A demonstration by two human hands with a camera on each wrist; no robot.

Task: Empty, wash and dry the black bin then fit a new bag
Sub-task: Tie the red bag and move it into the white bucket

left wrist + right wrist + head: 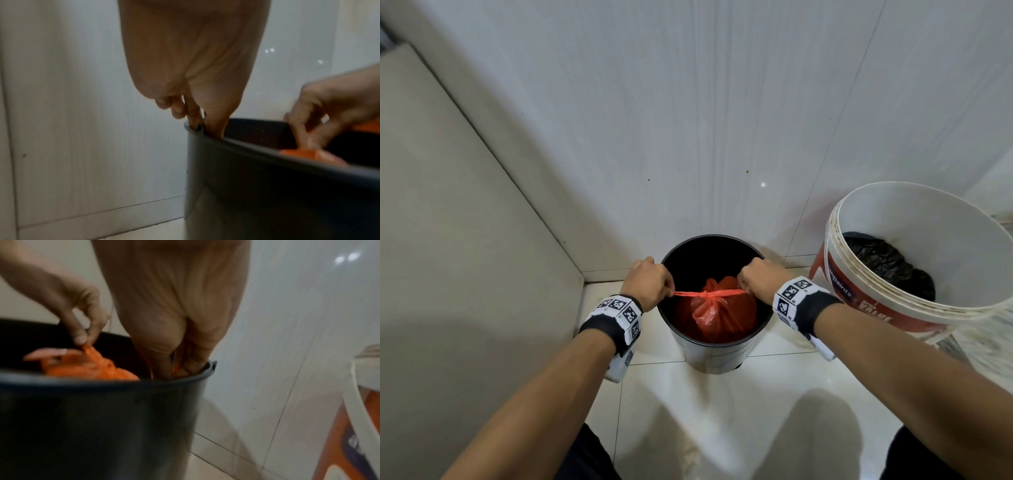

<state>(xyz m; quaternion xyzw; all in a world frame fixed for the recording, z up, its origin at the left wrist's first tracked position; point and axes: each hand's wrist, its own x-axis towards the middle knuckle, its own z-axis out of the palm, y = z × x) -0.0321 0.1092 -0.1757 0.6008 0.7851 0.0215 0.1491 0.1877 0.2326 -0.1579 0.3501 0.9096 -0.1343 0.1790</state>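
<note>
The black bin (717,354) stands on the tiled floor against the wall. Inside it sits a full red bag (717,317), its neck knotted at the top. Two thin red tails stretch sideways from the knot. My left hand (666,291) pinches the left tail at the bin's left rim. At the right rim my right hand (746,286) grips the right tail. From the left wrist, my left hand (185,112) has curled fingers at the bin (267,186) rim. From the right wrist, my right hand (177,365) holds orange-red plastic beside the bag (92,368) in the bin (102,418).
A white and red paint bucket (914,212) stands just right of the bin, with a crumpled black bag (887,263) inside. A beige panel (465,222) closes the left side, meeting the white tiled wall (688,120) in a corner behind the bin.
</note>
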